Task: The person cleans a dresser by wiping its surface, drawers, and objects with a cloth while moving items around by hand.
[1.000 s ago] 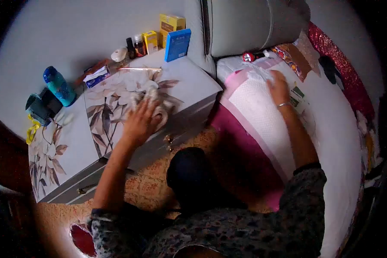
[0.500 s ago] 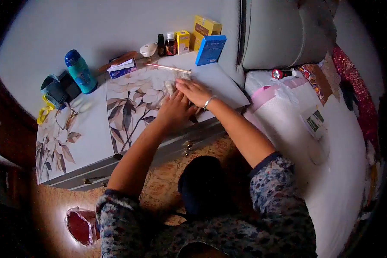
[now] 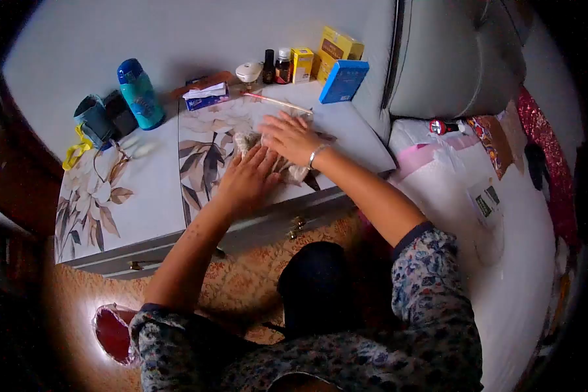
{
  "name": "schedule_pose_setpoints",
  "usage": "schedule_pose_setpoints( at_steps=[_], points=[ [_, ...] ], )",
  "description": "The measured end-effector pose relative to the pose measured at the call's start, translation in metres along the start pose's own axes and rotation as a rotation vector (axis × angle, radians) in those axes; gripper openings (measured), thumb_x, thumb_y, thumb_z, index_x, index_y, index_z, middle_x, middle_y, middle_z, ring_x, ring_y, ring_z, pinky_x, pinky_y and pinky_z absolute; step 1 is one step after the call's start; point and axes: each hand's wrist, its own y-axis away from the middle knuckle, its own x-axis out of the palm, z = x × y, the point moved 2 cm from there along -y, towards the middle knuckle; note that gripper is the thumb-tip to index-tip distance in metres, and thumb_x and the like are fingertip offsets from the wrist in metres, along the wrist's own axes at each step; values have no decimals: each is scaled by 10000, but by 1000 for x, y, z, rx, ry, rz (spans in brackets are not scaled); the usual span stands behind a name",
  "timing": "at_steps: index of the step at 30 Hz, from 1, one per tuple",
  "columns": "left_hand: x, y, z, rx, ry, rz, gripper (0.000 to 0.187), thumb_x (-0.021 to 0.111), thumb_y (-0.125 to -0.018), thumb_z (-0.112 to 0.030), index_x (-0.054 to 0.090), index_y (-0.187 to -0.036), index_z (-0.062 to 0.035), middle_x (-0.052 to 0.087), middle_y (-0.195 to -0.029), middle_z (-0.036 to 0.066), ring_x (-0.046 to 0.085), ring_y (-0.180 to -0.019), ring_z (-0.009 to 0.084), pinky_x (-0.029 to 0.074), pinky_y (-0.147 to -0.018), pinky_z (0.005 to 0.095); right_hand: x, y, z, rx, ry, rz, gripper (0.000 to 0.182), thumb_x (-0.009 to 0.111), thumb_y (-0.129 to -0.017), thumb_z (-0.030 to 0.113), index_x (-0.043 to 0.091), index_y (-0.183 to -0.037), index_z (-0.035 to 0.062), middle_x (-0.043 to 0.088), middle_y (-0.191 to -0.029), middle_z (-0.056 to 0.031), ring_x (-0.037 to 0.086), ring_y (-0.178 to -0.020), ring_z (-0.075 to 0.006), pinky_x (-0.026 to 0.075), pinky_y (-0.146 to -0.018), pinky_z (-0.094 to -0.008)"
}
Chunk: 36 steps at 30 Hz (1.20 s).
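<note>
Both palms down on a crumpled cloth at the desk's front edge.

From where I stand, the left hand [image 3: 249,173] and right hand [image 3: 294,140] lie over the pale cloth [image 3: 296,172], which sits bunched on the flower-patterned desk [image 3: 153,196]. Fingers on both hands are outstretched and slightly parted, laid over the cloth rather than wrapped around it; whether any tips pinch the fabric underneath, I can't tell. I'd judge the step in hand to be pressing or wiping with the cloth. To my eye, the next move calls for flat, even pressure, keeping clear of the slim stick [image 3: 277,102] just beyond the right hand, with the tissue pack [image 3: 206,99] and upright blue box [image 3: 344,81] farther back.
</note>
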Motion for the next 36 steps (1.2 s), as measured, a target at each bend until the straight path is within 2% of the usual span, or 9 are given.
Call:
schedule_pose_setpoints(
  at_steps=[3, 5, 6, 8, 11, 17, 24, 29, 36],
  points=[
    [0, -13, 9, -44, 34, -80, 538, 391, -984, -375, 330, -1429, -77, 339, -1463, 188, 279, -1380, 318, 238, -1107, 472, 1, -37, -21, 48, 188, 42, 474, 394, -965, 385, 437, -1376, 153, 354, -1467, -105, 281, -1371, -316, 223, -1116, -468],
    [6, -21, 15, -82, -10, -78, 531, 380, -985, -390, 335, -1432, -108, 349, -1461, 175, 290, -1376, 312, 235, -1105, 489, 12, -56, -49, 297, 70, -284, 400, 437, -940, 270, 504, -1309, 131, 473, -1378, -107, 414, -1288, -312, 324, -1061, -455],
    [7, -22, 16, -79, -14, -77, 531, 380, -985, -390, 335, -1432, -108, 349, -1461, 175, 290, -1376, 312, 235, -1105, 489, 6, -61, -51, 300, 68, -288, 400, 437, -940, 270, 504, -1309, 131, 473, -1378, -107, 414, -1288, -312, 324, -1061, -455],
    [9, -22, 18, -75, -5, -117, 526, 369, -986, -393, 335, -1434, -119, 354, -1461, 163, 292, -1377, 305, 227, -1105, 502, 2, -66, -60, 429, 188, 62, 313, 490, -871, 154, 599, -1160, 101, 597, -1196, -112, 549, -1129, -301, 409, -982, -454],
    [11, -22, 19, -75, 8, -121, 518, 367, -987, -384, 330, -1440, -135, 357, -1462, 157, 294, -1377, 296, 217, -1112, 492, -7, -63, -52, 280, 367, -52, 254, 524, -811, 104, 643, -1033, 79, 629, -1060, -122, 611, -996, -285, 473, -898, -437],
    [0, -18, 13, -102, 48, -100, 506, 370, -988, -375, 329, -1446, -164, 358, -1464, 149, 295, -1377, 293, 208, -1119, 481, -20, -25, -56, 243, 233, -115, 141, 563, -801, 112, 613, -915, 46, 602, -958, -146, 630, -872, -315, 526, -767, -427],
    [0, -21, 4, 38, -32, -51, 515, 409, -964, -364, 354, -1437, -170, 376, -1457, 146, 297, -1376, 308, 223, -1106, 499, -65, 115, -74, 332, -22, -566, 161, 533, -831, 45, 538, -992, 50, 603, -939, -129, 619, -803, -313, 497, -697, -402],
    [11, -47, -66, 348, 40, 107, 522, 356, -986, -428, 286, -1471, -247, 300, -1499, 143, 251, -1396, 321, 187, -1098, 549, -79, 164, -107, 589, -317, -569, 230, 516, -880, 83, 512, -1110, 72, 607, -1030, -176, 597, -928, -347, 481, -780, -405],
    [57, -154, -114, 428, -70, -113, 486, 338, -991, -421, 323, -1445, -248, 355, -1467, 117, 300, -1366, 328, 244, -1051, 599, -72, 167, -110, 522, -302, -659, 411, 459, -901, 37, 518, -1293, 142, 572, -1179, -171, 558, -1101, -322, 434, -927, -369]
  ],
)
